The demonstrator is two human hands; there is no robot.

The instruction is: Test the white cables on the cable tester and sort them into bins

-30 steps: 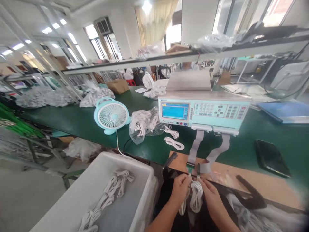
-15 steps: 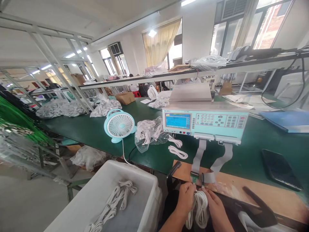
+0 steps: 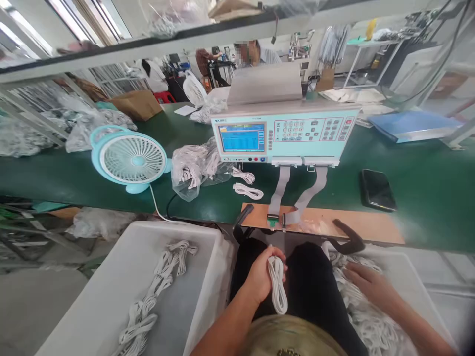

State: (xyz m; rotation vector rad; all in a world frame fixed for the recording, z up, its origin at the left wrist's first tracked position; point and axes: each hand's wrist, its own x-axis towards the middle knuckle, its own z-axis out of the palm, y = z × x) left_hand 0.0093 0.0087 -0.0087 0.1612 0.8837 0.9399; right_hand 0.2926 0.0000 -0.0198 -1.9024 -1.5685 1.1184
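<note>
My left hand (image 3: 264,274) is closed around a coiled white cable (image 3: 277,289), held over my lap; the coil hangs from the fingers. To the right, my right hand (image 3: 365,282) lies over a heap of white cables (image 3: 374,321) inside the right-hand bin (image 3: 419,277), its fingers stretched out and partly hidden. On the wooden board (image 3: 356,225) two grey ribbon cables (image 3: 281,190) end in connectors, one at a small green circuit board (image 3: 272,223). They run from a pale blue tester (image 3: 311,151) with a lit screen, and neither hand touches them.
A white bin (image 3: 215,257) at left holds several coiled cables. On the green table (image 3: 419,183) are a blue fan (image 3: 138,160), bagged cables (image 3: 189,170), two loose coils (image 3: 248,191) and a phone (image 3: 378,189). Black brackets (image 3: 347,240) jut from the table edge.
Both hands have left the connectors at the board. The left has drawn back to my lap with a coil; the right has moved right into the bin. My view has tipped downward.
</note>
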